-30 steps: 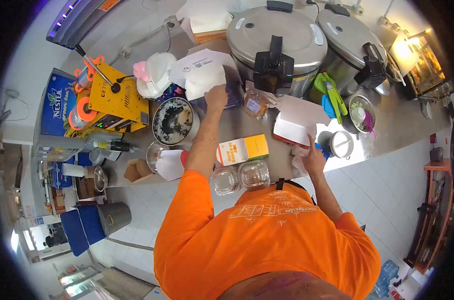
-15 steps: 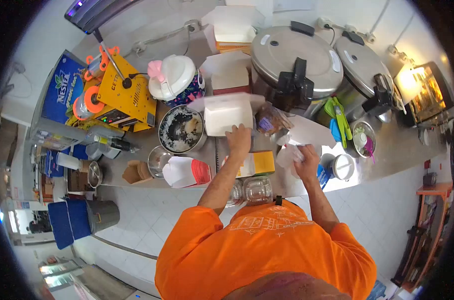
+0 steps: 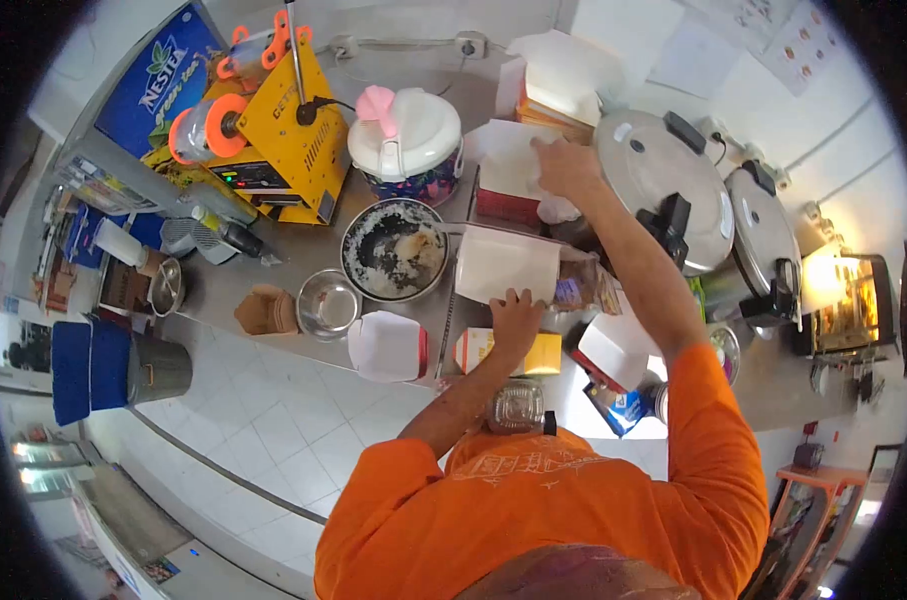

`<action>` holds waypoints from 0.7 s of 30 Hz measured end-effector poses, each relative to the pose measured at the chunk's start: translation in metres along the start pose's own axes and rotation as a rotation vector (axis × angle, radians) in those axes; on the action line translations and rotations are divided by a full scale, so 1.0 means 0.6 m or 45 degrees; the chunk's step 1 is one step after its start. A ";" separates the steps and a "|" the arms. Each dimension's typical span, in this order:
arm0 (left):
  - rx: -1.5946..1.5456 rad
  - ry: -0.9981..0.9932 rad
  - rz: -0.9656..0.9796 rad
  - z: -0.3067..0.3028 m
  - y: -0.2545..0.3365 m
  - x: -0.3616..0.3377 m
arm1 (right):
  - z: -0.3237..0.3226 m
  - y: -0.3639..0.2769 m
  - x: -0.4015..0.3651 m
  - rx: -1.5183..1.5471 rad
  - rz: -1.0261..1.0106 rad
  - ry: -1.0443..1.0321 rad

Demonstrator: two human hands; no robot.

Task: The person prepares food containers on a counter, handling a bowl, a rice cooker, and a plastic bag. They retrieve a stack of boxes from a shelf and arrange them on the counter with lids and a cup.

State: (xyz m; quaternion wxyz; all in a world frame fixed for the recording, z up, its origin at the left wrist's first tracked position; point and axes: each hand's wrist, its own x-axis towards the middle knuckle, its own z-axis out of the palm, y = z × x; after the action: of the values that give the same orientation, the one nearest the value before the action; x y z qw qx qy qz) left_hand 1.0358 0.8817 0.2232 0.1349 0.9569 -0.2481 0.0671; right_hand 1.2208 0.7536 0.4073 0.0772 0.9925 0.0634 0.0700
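Note:
My left hand [image 3: 516,322] has its fingers hooked over the near edge of an open white box [image 3: 503,262]. Farther forward, my right hand [image 3: 570,170] reaches to an open white-lidded box with red sides [image 3: 508,207], fingertips at its raised flap. Crumpled clear plastic [image 3: 557,209] hangs beneath that palm, held by the curled fingers. A yellow-and-white carton [image 3: 541,354] lies just in front of my left hand. Right of the white box sits a plastic-wrapped package [image 3: 573,288].
A black pan with white rice-like food [image 3: 395,250] and a metal bowl [image 3: 327,303] stand left. Behind are a rice container [image 3: 405,135], a yellow machine [image 3: 283,150] and large cookers [image 3: 663,180]. Another open box [image 3: 613,350] is at right.
My right hand has moved forward and left, with the clear plastic, from the right-hand open box to the back box. My left hand has shifted onto the near edge of the white box. The view has turned.

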 end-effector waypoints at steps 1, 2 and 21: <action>-0.029 -0.006 -0.007 -0.001 -0.001 -0.001 | 0.056 -0.004 0.047 -0.074 -0.125 -0.151; -0.051 0.020 -0.005 0.003 -0.003 -0.002 | 0.113 -0.010 0.081 -0.149 -0.247 -0.303; -0.164 0.131 -0.002 0.024 -0.007 0.015 | -0.062 -0.008 0.005 -0.259 -0.522 -0.232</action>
State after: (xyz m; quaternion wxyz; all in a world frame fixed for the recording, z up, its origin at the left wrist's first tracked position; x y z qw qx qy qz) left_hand 1.0466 0.8770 0.2102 0.2089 0.9418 -0.2438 0.0999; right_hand 1.2175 0.7643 0.4433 0.1949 0.9482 0.2490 -0.0309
